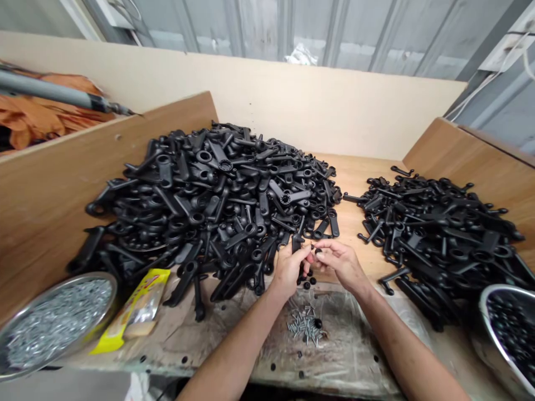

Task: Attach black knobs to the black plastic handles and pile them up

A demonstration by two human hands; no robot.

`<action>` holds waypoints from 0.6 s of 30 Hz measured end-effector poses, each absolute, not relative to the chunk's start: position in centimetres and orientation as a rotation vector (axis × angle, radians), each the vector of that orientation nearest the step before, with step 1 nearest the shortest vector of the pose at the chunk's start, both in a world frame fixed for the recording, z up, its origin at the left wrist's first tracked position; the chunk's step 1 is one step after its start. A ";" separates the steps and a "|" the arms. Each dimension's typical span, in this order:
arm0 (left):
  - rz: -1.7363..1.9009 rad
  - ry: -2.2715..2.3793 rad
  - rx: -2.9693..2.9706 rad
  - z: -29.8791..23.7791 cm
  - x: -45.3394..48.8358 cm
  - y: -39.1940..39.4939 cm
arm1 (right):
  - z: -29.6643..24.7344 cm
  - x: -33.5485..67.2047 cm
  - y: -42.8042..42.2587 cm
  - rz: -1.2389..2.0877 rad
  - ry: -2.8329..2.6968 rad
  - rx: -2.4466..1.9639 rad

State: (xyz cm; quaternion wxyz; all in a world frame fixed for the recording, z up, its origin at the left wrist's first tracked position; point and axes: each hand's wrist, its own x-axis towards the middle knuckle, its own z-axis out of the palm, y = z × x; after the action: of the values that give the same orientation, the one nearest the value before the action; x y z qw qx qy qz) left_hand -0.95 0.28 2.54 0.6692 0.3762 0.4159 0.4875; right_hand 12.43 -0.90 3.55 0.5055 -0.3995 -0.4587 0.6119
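Wooden tabletop, walled on three sides: large heap of black handles at left, smaller heap at right, steel bowls at both front corners, loose screws at front edge.

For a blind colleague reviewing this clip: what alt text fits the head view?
Two bare hands meet over a plastic-covered bench: the left hand holds a black plastic lever, the right hand pinches a small black part. A large pile of black levers lies beyond, a small heap of silver screws below.
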 end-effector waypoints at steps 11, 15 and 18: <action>1.008 0.877 0.795 2.9 -1.4 0.3 | 3.3 12.5 -1.6 1.034 -1.621 -1.083; 0.979 0.883 0.766 3.1 -1.4 0.2 | 3.3 12.7 -1.6 0.850 -1.746 -1.134; 0.960 0.863 0.743 3.3 -1.5 0.2 | 3.7 12.6 -1.6 0.740 -1.803 -1.129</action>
State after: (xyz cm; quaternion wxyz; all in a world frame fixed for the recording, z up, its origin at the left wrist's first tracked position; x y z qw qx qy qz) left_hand -1.49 0.21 3.33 0.7350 0.3383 0.3928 0.4370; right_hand 12.61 -1.61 3.66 0.4303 -0.4524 -0.7227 0.2965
